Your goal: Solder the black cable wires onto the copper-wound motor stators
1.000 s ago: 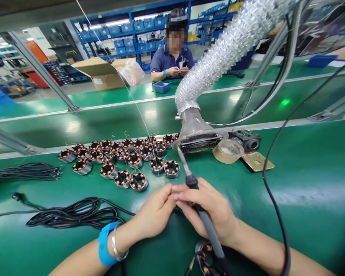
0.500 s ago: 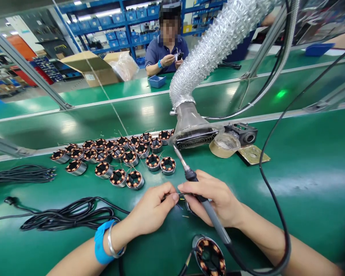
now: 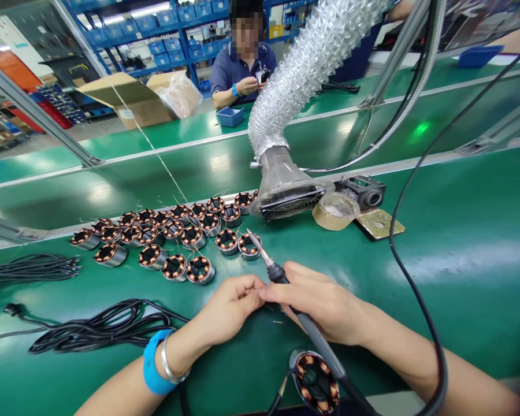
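My right hand [image 3: 329,300] is closed around the grey handle of a soldering iron [image 3: 318,341], its metal tip pointing up and left. My left hand [image 3: 229,312] is pinched closed, its fingertips meeting the right hand's. A black cable [image 3: 130,329] lies coiled at the left and runs behind my left wrist; the fingers hide the end held between them. Thin wire bits [image 3: 277,322] show on the bench just below. Nearer to me a copper-wound motor stator [image 3: 301,384] stands tilted, with a sleeved lead [image 3: 281,393] at its left.
Several more stators [image 3: 173,231] stand in rows at the back left. A bundle of black cables [image 3: 30,268] lies far left. A fume extractor hood [image 3: 281,173] hangs ahead, beside a tape roll [image 3: 335,211] and a black holder [image 3: 366,193]. Opposite sits a person [image 3: 242,63].
My right fingers have closed in on the left fingertips, covering the dark cable end and coloured wire seen between them before. The iron's tip has moved left and down; the view has shifted slightly.
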Motion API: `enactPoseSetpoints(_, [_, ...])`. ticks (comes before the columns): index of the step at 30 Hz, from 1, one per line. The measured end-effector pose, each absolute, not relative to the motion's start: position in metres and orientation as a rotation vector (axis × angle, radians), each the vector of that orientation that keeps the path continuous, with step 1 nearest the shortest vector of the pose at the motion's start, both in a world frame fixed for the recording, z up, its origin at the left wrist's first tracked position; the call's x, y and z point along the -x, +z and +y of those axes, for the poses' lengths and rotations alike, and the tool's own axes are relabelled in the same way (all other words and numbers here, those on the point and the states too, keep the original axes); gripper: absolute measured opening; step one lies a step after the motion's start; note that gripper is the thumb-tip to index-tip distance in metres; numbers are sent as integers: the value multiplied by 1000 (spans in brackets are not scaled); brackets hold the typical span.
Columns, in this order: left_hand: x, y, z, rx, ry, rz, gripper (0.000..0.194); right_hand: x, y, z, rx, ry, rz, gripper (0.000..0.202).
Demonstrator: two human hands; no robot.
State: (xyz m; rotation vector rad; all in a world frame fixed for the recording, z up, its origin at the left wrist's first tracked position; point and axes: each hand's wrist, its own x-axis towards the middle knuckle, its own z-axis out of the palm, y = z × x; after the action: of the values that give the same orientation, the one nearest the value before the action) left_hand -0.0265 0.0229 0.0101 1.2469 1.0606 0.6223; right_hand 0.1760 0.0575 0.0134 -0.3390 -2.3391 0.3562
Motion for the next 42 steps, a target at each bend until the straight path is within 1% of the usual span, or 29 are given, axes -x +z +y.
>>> enactPoseSetpoints(4, [22, 7, 24, -1216, 717, 1145, 40, -179, 12, 58, 402, 338, -2314, 30])
enactPoseSetpoints(8, [18, 5, 26, -1267, 756, 1291, 33, -191, 18, 51, 498, 414, -2179, 35])
enactPoseSetpoints(11, [14, 4, 25, -1296, 769, 1346, 27, -200, 22, 38, 650, 502, -1973, 47])
enactPoseSetpoints(13, [12, 3, 23, -1315, 769, 1370, 26, -204, 20, 30, 724, 541, -1844, 50])
enactPoseSetpoints(14, [11, 2, 21, -1326, 766, 1384, 26, -206, 17, 27, 749, 554, -1790, 47])
enactPoseSetpoints(18, [11, 2, 17, -1363, 760, 1423, 25, -211, -1, 22, 875, 684, -1568, 24])
enactPoseSetpoints(22, [11, 2, 17, -1373, 756, 1424, 25, -214, -13, 23, 938, 771, -1457, 14])
enactPoseSetpoints(28, [10, 2, 18, -1388, 766, 1429, 27, -213, -8, 24, 967, 741, -1515, 11])
enactPoseSetpoints(42, [10, 4, 17, -1418, 761, 1458, 25, -210, -1, 24, 950, 742, -1549, 11])
